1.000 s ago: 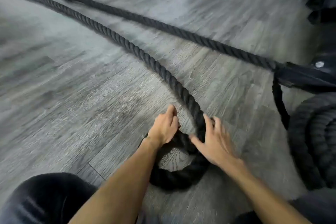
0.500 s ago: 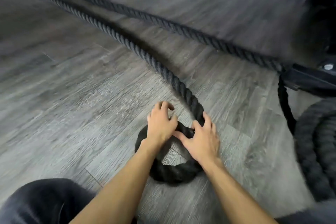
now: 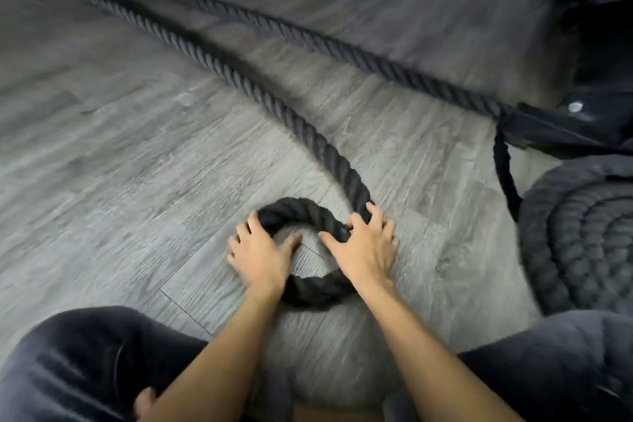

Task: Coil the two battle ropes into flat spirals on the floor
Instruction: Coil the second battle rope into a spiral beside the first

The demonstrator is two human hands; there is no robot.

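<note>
Left knee (image 3: 85,363) at 7 o'clock, dark soft fabric. Floor (image 3: 137,181): matte grey wood-grain planks.

Left hand (image 3: 260,257) is flat with fingers splayed. It presses the 9 o'clock side of the starter loop (image 3: 301,211), thumb on bare floor inside the ring, nothing gripped.

The loop is one turn of thick black twisted-strand rope, roughly round, lying flat at frame centre. Its near run (image 3: 239,79) leaves the loop at 1 o'clock and heads toward 10 o'clock, blurred further out.

Right hand (image 3: 364,250) is also flat and splayed, pressing the loop's 2 o'clock side where that run joins. Not clenched.

Far rope (image 3: 342,48), same twisted lay, runs from 11 o'clock into a black sleeve (image 3: 548,130) at 3 o'clock. Below the sleeve sits a flat spiral (image 3: 582,250) of tight turns at 4 o'clock, cut by the frame edge. Right knee (image 3: 548,370) at 5 o'clock.
</note>
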